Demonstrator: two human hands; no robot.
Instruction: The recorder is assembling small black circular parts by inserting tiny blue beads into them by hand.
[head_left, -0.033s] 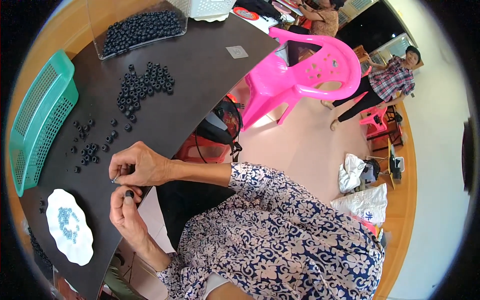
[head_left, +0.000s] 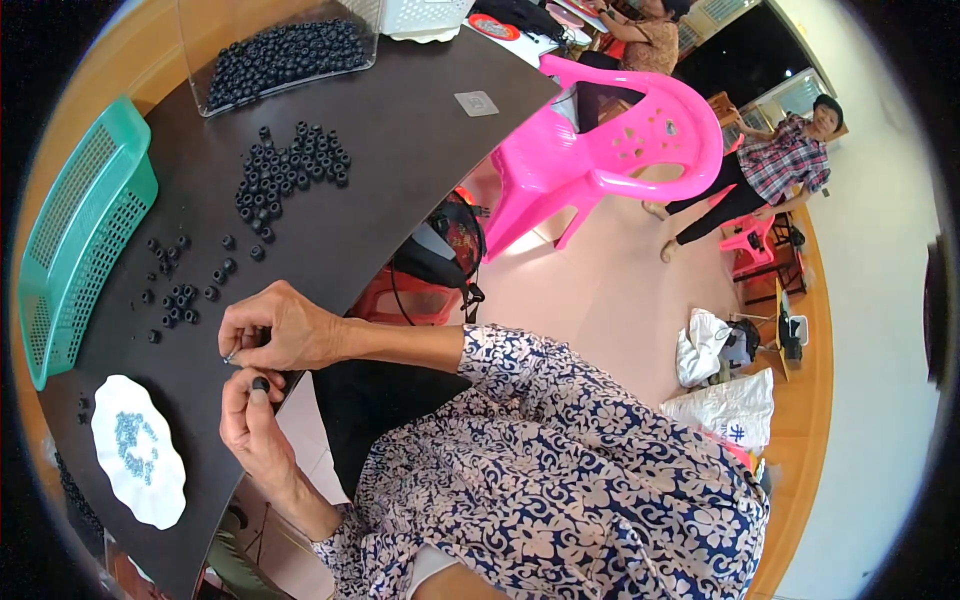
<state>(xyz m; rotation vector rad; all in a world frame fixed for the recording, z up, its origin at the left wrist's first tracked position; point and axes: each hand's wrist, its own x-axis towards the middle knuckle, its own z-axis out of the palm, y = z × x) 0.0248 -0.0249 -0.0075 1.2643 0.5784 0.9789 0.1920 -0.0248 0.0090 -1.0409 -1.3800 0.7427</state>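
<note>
My right hand (head_left: 288, 325) is above my left in the picture, at the table's near edge. Its thumb and fingers pinch a small, thin, shiny piece (head_left: 231, 355), too small to name. Close below it, my left hand (head_left: 258, 425) is closed, with a small black bead (head_left: 261, 384) at its thumb tip. The two sets of fingertips are almost together. On the dark table (head_left: 400, 135) lie a cluster of black ring-shaped beads (head_left: 290, 165) and several loose black beads (head_left: 180, 300). A white wavy-rimmed plate (head_left: 170, 500) holds tiny pale-blue bits (head_left: 135, 445).
A green perforated basket (head_left: 85, 240) stands along the table's far side. A clear box (head_left: 285, 65) of black beads and a white basket (head_left: 425, 18) are at the top. Beyond the edge stands a pink chair (head_left: 560, 160); one person (head_left: 785, 165) stands, another (head_left: 650, 45) works.
</note>
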